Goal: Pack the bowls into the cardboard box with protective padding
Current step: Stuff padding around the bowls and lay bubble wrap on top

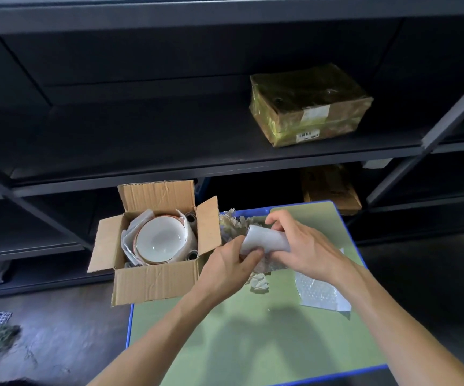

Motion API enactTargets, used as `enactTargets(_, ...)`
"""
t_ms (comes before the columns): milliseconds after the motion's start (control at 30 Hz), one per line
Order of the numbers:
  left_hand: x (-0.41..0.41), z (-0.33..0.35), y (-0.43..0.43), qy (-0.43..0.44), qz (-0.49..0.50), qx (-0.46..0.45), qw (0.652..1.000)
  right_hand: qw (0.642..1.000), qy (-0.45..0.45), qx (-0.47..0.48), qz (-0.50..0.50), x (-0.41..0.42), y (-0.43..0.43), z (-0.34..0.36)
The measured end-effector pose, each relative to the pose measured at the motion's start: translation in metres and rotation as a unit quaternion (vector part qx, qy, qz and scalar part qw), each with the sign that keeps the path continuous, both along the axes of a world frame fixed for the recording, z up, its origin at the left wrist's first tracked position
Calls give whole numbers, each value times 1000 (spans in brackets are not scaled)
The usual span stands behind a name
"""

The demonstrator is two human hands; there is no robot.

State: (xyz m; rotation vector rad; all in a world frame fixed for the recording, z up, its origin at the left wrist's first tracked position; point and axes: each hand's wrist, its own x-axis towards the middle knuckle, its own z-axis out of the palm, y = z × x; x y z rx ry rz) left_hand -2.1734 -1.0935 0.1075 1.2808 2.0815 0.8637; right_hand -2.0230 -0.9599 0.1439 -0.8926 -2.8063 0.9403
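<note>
While the open cardboard box [155, 277] sits at the green tabletop's [253, 344] left corner with white bowls [159, 238] nested in padding inside, the left hand [226, 267] pinches one end of a rolled foam sheet [264, 239] just beside it. The right hand [306, 246] curls round the roll's other end — bubble wrap [320, 291] lies further right.

Grips a rolled white foam sheet [267, 240] with the left hand [225, 266] at its near end and with the right hand [306, 246] curled around its far part, above the green bench [253, 330]. Shows at the far left corner of the bench an open cardboard box [155, 277] with a white bowl [159, 238] inside, white padding sheets around it. Shows also crumpled paper [233, 224] just behind the hands, bubble wrap [320, 291] on the bench beside the right forearm, and a wrapped parcel [308, 107] on the dark shelf [141, 151].
</note>
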Motion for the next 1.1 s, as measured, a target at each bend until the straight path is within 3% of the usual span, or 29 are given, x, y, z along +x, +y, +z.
enactTargets(100, 0, 2, -3, -38, -6, 17, 999, 1000, -13, 9, 23, 0, 1, 4)
enactTargets(200, -1, 8, -5, -103, -12, 90, 991, 997, -49, -44, 39, 1, 2, 9)
enactTargets(333, -3, 15, -2, -116, -44, 149, 981, 992, -93, -67, 49, -3, 0, 9)
enactTargets(600, -13, 4, -5, -81, 19, 102, 991, 999, 10, 12, 44, -8, 0, 9)
enactTargets(767, -16, 11, -4, -163, -18, 115, 980, 997, -27, -20, 68, -11, 2, 9)
enactTargets(1100, -20, 8, -4, -190, -24, 116, 975, 998, -5, 3, 64, -12, 0, 8)
